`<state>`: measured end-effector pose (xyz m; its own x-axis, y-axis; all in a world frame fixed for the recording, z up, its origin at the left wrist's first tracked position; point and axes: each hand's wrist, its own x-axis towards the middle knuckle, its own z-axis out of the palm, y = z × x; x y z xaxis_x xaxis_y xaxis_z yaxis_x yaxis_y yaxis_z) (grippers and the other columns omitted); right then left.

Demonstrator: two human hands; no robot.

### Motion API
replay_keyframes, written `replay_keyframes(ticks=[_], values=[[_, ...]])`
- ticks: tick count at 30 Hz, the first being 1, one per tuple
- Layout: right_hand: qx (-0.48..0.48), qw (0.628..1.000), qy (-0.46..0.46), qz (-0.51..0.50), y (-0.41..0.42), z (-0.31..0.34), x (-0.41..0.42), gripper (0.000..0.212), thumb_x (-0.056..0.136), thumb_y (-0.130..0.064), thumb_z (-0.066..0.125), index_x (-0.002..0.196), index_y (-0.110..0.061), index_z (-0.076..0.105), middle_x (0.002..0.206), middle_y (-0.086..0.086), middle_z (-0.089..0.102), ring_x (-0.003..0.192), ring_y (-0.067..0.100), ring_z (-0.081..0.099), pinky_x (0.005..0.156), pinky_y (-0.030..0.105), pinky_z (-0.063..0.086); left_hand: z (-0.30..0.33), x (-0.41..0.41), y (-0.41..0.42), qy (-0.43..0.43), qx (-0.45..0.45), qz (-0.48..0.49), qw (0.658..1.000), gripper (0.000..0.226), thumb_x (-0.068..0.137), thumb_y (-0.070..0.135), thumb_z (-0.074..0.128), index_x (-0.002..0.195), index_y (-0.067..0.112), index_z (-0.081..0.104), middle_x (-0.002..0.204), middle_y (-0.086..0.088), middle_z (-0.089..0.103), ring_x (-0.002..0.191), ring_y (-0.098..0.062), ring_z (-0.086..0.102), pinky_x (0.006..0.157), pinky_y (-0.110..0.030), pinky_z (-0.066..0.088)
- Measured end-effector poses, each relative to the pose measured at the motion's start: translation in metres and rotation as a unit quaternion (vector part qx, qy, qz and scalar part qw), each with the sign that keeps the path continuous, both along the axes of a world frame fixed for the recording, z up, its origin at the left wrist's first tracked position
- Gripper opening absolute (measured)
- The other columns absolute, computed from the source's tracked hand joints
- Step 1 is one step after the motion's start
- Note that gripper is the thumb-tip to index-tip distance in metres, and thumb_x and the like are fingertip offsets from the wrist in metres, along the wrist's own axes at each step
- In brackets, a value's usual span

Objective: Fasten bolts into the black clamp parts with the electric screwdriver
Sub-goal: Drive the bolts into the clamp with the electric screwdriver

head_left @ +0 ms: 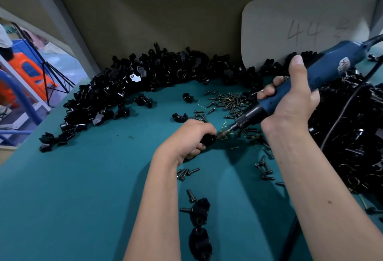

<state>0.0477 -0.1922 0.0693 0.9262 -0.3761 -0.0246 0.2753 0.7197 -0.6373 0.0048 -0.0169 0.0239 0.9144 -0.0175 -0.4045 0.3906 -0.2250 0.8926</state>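
On the teal worktop (72,198), seen from the head camera, a black clamp part (208,139) is gripped by the left hand (189,138), whose fingers are curled round it just above the cloth. The electric screwdriver (306,86), blue-bodied with a black nose, is held in the right hand (290,103), fingers wrapped round the barrel and the thumb laid along its top. The tool is tilted down and to the left of that hand, and its bit (224,132) is set against the right face of the held clamp part. Beyond the held part, a scatter of loose bolts (228,103) is spread over the cloth, and a long heap of black clamp parts (145,78) is banked further back against the grey board. Nearer the viewer than the held part, two more clamp parts (200,209) lie end to end, with bolts sticking out of the upper one. A white card (300,28) marked "44" stands behind the screwdriver.
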Motion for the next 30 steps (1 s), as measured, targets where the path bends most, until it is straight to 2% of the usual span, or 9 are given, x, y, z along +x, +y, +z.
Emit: replay_keyframes(ticks=[2, 6, 12, 30], values=[[-0.003, 1.0, 0.001, -0.007, 0.0006, 0.0001, -0.0004, 0.027, 0.09, -0.02, 0.074, 0.099, -0.016, 0.049, 0.064, 0.0, 0.053, 0.046, 0.015, 0.045, 0.049, 0.028, 0.042, 0.0003, 0.0002, -0.0011, 0.0, 0.002, -0.005, 1.0, 0.023, 0.067, 0.035, 0.061, 0.077, 0.019, 0.049, 0.05, 0.002, 0.036, 0.043, -0.012, 0.021, 0.044, -0.017, 0.013], [-0.01, 1.0, -0.004, -0.017, 0.0009, 0.0002, -0.0003, 0.023, 0.086, -0.013, 0.065, 0.097, -0.012, 0.045, 0.06, 0.001, 0.05, 0.044, 0.017, 0.042, 0.049, 0.029, 0.04, -0.0003, 0.0008, -0.002, -0.004, 0.008, -0.012, 1.0, 0.024, 0.066, 0.036, 0.062, 0.077, 0.02, 0.049, 0.051, 0.001, 0.037, 0.044, -0.013, 0.022, 0.045, -0.018, 0.014], [-0.01, 1.0, -0.012, -0.017, 0.002, 0.0005, -0.0013, 0.022, 0.084, -0.012, 0.064, 0.095, -0.012, 0.045, 0.06, 0.001, 0.048, 0.045, 0.017, 0.04, 0.049, 0.029, 0.039, -0.0015, 0.0006, 0.0004, -0.001, -0.003, -0.015, 1.0, 0.021, 0.067, 0.037, 0.062, 0.071, 0.021, 0.049, 0.05, 0.002, 0.037, 0.043, -0.011, 0.021, 0.044, -0.017, 0.012], [-0.004, 1.0, -0.02, -0.013, 0.006, 0.0035, -0.0068, 0.016, 0.089, -0.009, 0.059, 0.092, -0.013, 0.045, 0.06, 0.001, 0.047, 0.046, 0.016, 0.04, 0.049, 0.029, 0.038, -0.0012, -0.0015, 0.0021, 0.004, -0.023, -0.012, 1.0, 0.02, 0.071, 0.037, 0.061, 0.072, 0.02, 0.051, 0.05, 0.003, 0.037, 0.041, -0.011, 0.021, 0.041, -0.015, 0.014]])
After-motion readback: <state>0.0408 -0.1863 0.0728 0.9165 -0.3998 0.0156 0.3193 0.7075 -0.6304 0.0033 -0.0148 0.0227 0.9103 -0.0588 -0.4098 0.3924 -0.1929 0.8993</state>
